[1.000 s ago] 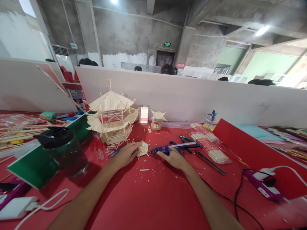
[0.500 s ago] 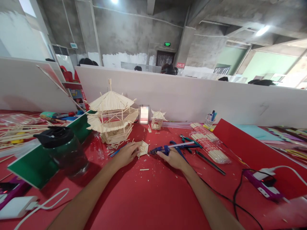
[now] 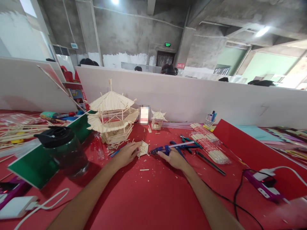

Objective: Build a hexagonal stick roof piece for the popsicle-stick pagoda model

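Observation:
My left hand [image 3: 130, 153] grips the left edge of a small web-like frame of wooden sticks [image 3: 144, 149], which lies on the red table. My right hand [image 3: 173, 157] is closed around a blue glue gun [image 3: 160, 150]; its nozzle points left, close to the frame's right edge. A white glue stick [image 3: 181, 144] sticks out behind the gun. Just in front of the frame lies a short loose stick [image 3: 144, 170]. Beyond my left hand stands a large stick pavilion [image 3: 111, 118], and a smaller one [image 3: 158, 120] stands further back.
At the left are a dark bottle [image 3: 64, 151] and a green board [image 3: 35, 166]. To the right lie pliers [image 3: 189, 140], bagged sticks [image 3: 211, 143], a black tool [image 3: 210, 162] and a red board [image 3: 259, 156]. A black cable [image 3: 220, 194] crosses the right side near my forearm.

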Demonstrator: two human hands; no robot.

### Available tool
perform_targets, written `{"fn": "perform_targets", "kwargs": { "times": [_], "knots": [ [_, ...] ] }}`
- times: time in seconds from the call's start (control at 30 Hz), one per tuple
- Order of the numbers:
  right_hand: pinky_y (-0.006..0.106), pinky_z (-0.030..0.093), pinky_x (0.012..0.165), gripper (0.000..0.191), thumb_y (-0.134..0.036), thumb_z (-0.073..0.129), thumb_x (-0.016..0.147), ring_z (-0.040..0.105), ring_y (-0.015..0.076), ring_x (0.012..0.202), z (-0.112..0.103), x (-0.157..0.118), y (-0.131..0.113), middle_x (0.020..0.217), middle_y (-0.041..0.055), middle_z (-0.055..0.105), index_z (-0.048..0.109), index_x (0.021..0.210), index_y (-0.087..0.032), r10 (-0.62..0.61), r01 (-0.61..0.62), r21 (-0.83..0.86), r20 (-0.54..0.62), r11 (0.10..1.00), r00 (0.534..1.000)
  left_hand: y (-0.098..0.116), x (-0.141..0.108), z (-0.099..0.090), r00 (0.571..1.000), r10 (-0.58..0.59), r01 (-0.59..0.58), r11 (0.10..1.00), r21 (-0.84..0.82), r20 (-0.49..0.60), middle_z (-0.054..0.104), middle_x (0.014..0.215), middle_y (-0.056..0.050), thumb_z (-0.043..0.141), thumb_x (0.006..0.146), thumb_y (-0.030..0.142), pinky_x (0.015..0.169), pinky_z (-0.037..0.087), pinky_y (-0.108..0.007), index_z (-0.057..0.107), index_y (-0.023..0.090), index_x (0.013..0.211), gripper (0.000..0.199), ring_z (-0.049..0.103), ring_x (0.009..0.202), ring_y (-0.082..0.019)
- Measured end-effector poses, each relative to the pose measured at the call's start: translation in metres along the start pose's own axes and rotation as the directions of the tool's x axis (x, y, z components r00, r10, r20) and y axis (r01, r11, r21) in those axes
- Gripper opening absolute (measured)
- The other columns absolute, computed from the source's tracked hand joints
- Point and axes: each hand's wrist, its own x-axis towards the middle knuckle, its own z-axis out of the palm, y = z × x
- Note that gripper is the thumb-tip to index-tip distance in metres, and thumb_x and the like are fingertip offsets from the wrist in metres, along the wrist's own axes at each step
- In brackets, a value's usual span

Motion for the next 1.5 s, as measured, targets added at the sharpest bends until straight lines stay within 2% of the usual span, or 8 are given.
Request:
{"fn": "perform_targets", "kwargs": {
  "times": [0.27,0.5,0.77,0.93,1.17,1.27,1.37,1.5],
  "knots": [
    [0.034,0.045,0.090,0.046,-0.055,0.046,0.092,0.065,0.0249,0.093,-0.001,0.001,0.001,0.097,0.0092,0.074,0.074,0.091,-0.020,-0.007,0.007,0.004,0.011,1.000,1.000,0.001,0.000,-0.001,1.000,0.007,-0.007,1.000,-0.009,0.005,0.065,0.104,-0.009,0.042,0.096,0.027,0.092,0.047,-0.035,0.060,0.019,0.096,0.019,0.059,0.100,-0.022],
    [0.032,0.045,0.080,0.046,-0.054,0.045,0.092,0.062,0.0209,0.073,-0.001,0.000,-0.003,0.067,0.0034,0.068,0.065,0.067,-0.020,-0.007,0.003,0.075,0.051,0.997,0.999,0.002,0.000,-0.001,1.000,0.011,-0.011,1.000,-0.019,-0.011,0.066,0.101,-0.008,0.043,0.096,0.027,0.092,0.046,-0.034,0.061,0.020,0.102,0.020,0.059,0.100,-0.021],
    [0.029,0.044,0.069,0.050,-0.059,0.048,0.089,0.061,0.0188,0.063,0.003,0.004,0.012,0.062,0.0032,0.066,0.060,0.061,-0.019,0.073,-0.064,0.199,-0.038,0.978,0.997,-0.001,0.000,0.001,1.000,0.000,0.000,1.000,-0.003,-0.007,0.063,0.096,-0.008,0.042,0.097,0.029,0.084,0.047,-0.032,0.058,0.019,0.091,0.020,0.058,0.092,-0.021],
    [0.029,0.044,0.067,0.052,-0.058,0.048,0.090,0.059,0.0179,0.061,0.001,0.002,0.011,0.058,0.0028,0.064,0.058,0.056,-0.020,0.048,-0.058,0.159,0.068,0.986,0.997,-0.003,-0.001,0.003,1.000,0.002,-0.002,1.000,-0.009,0.000,0.064,0.099,-0.008,0.044,0.097,0.028,0.085,0.046,-0.033,0.058,0.019,0.092,0.018,0.058,0.094,-0.021],
    [0.029,0.045,0.065,0.047,-0.059,0.051,0.087,0.060,0.0186,0.064,0.002,0.003,0.005,0.064,0.0038,0.067,0.063,0.067,-0.018,0.077,-0.075,0.262,0.000,0.962,0.997,-0.003,0.000,0.003,1.000,0.011,-0.011,0.999,-0.034,-0.014,0.064,0.096,-0.008,0.042,0.097,0.030,0.083,0.047,-0.032,0.060,0.019,0.087,0.023,0.059,0.091,-0.021],
    [0.028,0.043,0.059,0.052,-0.062,0.050,0.086,0.058,0.0177,0.059,0.000,0.002,0.009,0.062,0.0047,0.066,0.062,0.062,-0.018,0.104,-0.119,0.258,0.071,0.959,0.992,-0.003,0.000,0.002,1.000,0.010,-0.011,1.000,-0.027,-0.018,0.065,0.097,-0.008,0.044,0.096,0.029,0.086,0.047,-0.033,0.061,0.020,0.091,0.020,0.059,0.092,-0.021],
    [0.026,0.042,0.053,0.054,-0.065,0.052,0.085,0.054,0.0155,0.056,0.001,-0.001,0.007,0.063,0.0045,0.064,0.063,0.062,-0.017,0.030,-0.093,0.346,0.183,0.934,0.983,-0.002,0.000,0.002,1.000,0.007,-0.007,1.000,-0.021,-0.010,0.065,0.101,-0.008,0.045,0.096,0.027,0.090,0.046,-0.033,0.061,0.020,0.103,0.019,0.059,0.096,-0.022],
    [0.025,0.040,0.050,0.057,-0.070,0.052,0.082,0.049,0.0129,0.052,0.005,0.000,0.002,0.065,0.0035,0.063,0.067,0.070,-0.016,0.062,-0.113,0.475,0.121,0.873,0.991,-0.001,0.000,0.002,1.000,0.024,-0.024,1.000,-0.019,-0.002,0.065,0.105,-0.008,0.044,0.096,0.024,0.093,0.045,-0.033,0.060,0.021,0.109,0.021,0.059,0.102,-0.021]
  ]
}}
